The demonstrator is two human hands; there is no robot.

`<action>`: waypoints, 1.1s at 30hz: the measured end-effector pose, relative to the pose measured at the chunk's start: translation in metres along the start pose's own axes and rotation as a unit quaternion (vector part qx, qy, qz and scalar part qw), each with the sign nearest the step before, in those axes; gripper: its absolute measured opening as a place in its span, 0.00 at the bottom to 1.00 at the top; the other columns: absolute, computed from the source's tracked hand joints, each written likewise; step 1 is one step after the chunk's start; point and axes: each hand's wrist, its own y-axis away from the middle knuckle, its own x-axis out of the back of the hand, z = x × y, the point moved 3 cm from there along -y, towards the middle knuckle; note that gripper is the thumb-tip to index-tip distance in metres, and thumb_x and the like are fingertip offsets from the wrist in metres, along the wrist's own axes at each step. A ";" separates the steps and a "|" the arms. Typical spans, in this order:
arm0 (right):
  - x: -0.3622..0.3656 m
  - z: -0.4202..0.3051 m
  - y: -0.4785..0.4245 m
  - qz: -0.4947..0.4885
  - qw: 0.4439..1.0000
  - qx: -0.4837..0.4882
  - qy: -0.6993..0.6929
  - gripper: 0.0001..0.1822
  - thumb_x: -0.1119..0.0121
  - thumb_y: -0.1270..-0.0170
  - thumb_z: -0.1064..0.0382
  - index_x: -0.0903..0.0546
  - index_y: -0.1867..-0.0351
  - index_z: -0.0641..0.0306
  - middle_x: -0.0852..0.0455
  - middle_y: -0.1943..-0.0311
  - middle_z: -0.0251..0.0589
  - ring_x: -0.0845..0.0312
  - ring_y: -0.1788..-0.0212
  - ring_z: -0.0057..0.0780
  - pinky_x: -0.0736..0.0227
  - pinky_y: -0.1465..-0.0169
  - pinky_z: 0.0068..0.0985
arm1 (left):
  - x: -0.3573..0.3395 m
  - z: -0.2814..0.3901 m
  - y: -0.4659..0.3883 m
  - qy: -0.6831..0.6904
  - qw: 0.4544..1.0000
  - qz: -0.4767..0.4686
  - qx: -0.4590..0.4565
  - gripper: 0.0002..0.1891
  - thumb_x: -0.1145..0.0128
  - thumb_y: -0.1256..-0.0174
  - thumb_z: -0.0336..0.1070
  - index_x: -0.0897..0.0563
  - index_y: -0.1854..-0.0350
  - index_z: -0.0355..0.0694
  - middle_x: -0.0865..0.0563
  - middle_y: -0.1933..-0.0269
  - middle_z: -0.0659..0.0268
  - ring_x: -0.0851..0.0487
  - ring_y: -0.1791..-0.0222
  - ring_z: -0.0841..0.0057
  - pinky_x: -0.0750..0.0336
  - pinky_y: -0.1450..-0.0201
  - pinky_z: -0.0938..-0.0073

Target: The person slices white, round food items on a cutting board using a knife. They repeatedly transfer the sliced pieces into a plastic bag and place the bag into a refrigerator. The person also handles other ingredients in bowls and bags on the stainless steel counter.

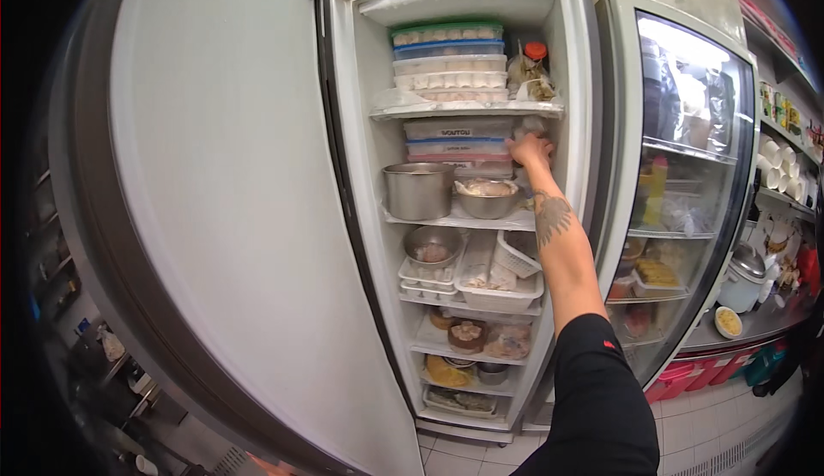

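Note:
My right hand (531, 152) reaches into the second shelf of an upright refrigerator, at a clear plastic bag (533, 127) right of stacked lidded plastic containers (458, 131); whether its fingers grip the bag is hard to tell. Below the hand stand a steel bowl of food (487, 204) and a tall steel pot (418, 193). Above it, on the top shelf, are more stacked containers (450, 64) and a bagged item with a red-capped jar (535, 50). A bit of my left hand (267, 466) shows at the bottom edge, by the open door; its fingers are mostly hidden.
The wide-open refrigerator door (225, 173) fills the left. Lower shelves hold a white plastic basket (499, 296), a steel bowl (432, 247) and bagged food. A glass-door refrigerator (689, 186) stands at the right, with a counter, a lidded pot (743, 276) and pink bins beyond.

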 end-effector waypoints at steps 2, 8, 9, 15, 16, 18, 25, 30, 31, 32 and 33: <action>-0.031 0.016 -0.010 -0.015 0.998 0.022 0.062 0.45 0.35 0.37 0.44 0.36 0.27 0.71 0.41 0.24 0.57 0.49 0.21 0.54 0.43 0.27 0.57 | 0.002 0.007 0.000 -0.015 1.000 -0.002 -0.006 0.27 0.51 0.27 0.50 0.26 0.35 0.34 0.20 0.38 0.52 0.20 0.44 0.58 0.26 0.40 0.58; -0.010 0.044 -0.004 -0.025 0.990 0.126 0.059 0.22 0.42 0.39 0.60 0.17 0.44 0.66 0.16 0.43 0.59 0.22 0.37 0.54 0.31 0.32 0.43 | -0.006 0.036 -0.005 -0.042 0.998 0.017 -0.053 0.27 0.49 0.28 0.50 0.25 0.36 0.33 0.20 0.39 0.51 0.19 0.45 0.57 0.25 0.41 0.58; 0.005 0.039 0.014 -0.008 0.986 0.158 0.050 0.22 0.42 0.39 0.61 0.17 0.45 0.66 0.16 0.44 0.59 0.21 0.38 0.55 0.31 0.32 0.43 | -0.011 0.049 -0.015 -0.052 0.995 0.030 -0.079 0.27 0.49 0.28 0.50 0.25 0.36 0.33 0.20 0.39 0.51 0.19 0.45 0.56 0.25 0.41 0.57; 0.041 0.066 0.193 0.073 0.918 0.363 -0.140 0.26 0.38 0.37 0.55 0.20 0.41 0.68 0.18 0.43 0.60 0.24 0.38 0.55 0.31 0.33 0.42 | -0.038 0.179 -0.084 0.016 0.984 -0.017 -0.176 0.13 0.49 0.30 0.42 0.20 0.61 0.35 0.18 0.60 0.54 0.20 0.63 0.56 0.25 0.57 0.57; 0.046 0.077 0.235 -0.007 0.945 0.292 -0.144 0.28 0.37 0.37 0.57 0.22 0.37 0.68 0.19 0.40 0.57 0.26 0.35 0.51 0.33 0.32 0.39 | -0.052 0.192 -0.095 0.062 0.980 -0.048 -0.184 0.14 0.50 0.29 0.43 0.22 0.67 0.36 0.21 0.65 0.55 0.22 0.67 0.56 0.26 0.61 0.58; 0.035 0.142 0.285 -0.111 0.933 0.219 -0.262 0.27 0.39 0.35 0.60 0.24 0.35 0.68 0.20 0.37 0.53 0.26 0.33 0.44 0.34 0.31 0.34 | -0.070 0.219 -0.118 0.164 0.962 -0.110 -0.187 0.20 0.51 0.26 0.44 0.26 0.78 0.38 0.25 0.74 0.56 0.27 0.74 0.58 0.28 0.69 0.61; -0.037 0.419 0.522 -0.373 0.918 0.127 -0.053 0.28 0.50 0.25 0.58 0.34 0.27 0.66 0.23 0.34 0.49 0.26 0.34 0.37 0.33 0.31 0.29 | -0.045 0.149 -0.090 0.188 0.945 -0.264 0.045 0.16 0.43 0.29 0.49 0.19 0.63 0.38 0.18 0.60 0.60 0.16 0.61 0.61 0.21 0.60 0.61; -0.086 0.494 0.642 -0.419 0.902 -0.055 -0.089 0.29 0.46 0.24 0.53 0.38 0.31 0.66 0.24 0.39 0.52 0.21 0.44 0.40 0.24 0.46 0.33 | 0.035 0.018 0.015 -0.082 0.856 -0.412 0.300 0.19 0.41 0.32 0.48 0.23 0.47 0.40 0.17 0.51 0.51 0.15 0.53 0.49 0.19 0.53 0.49; -0.097 0.487 0.646 -0.390 0.896 -0.170 -0.130 0.30 0.41 0.26 0.51 0.38 0.34 0.67 0.23 0.43 0.55 0.18 0.49 0.43 0.19 0.53 0.35 | 0.049 0.004 0.030 -0.095 0.845 -0.416 0.323 0.20 0.41 0.32 0.48 0.23 0.45 0.41 0.17 0.51 0.50 0.15 0.53 0.48 0.19 0.53 0.49; -0.106 0.480 0.652 -0.353 0.876 -0.283 -0.166 0.31 0.36 0.28 0.49 0.37 0.38 0.67 0.23 0.46 0.57 0.16 0.54 0.46 0.15 0.60 0.38 | 0.063 -0.008 0.042 -0.108 0.833 -0.420 0.345 0.21 0.41 0.32 0.48 0.23 0.44 0.41 0.17 0.50 0.49 0.15 0.53 0.48 0.19 0.52 0.49; -0.103 0.458 0.642 -0.315 0.883 -0.294 -0.187 0.47 0.50 0.28 0.32 0.42 0.24 0.71 0.25 0.37 0.58 0.17 0.54 0.48 0.17 0.57 0.39 | 0.076 -0.023 0.051 -0.125 0.821 -0.417 0.370 0.21 0.41 0.32 0.49 0.24 0.43 0.41 0.17 0.50 0.48 0.15 0.53 0.48 0.20 0.52 0.48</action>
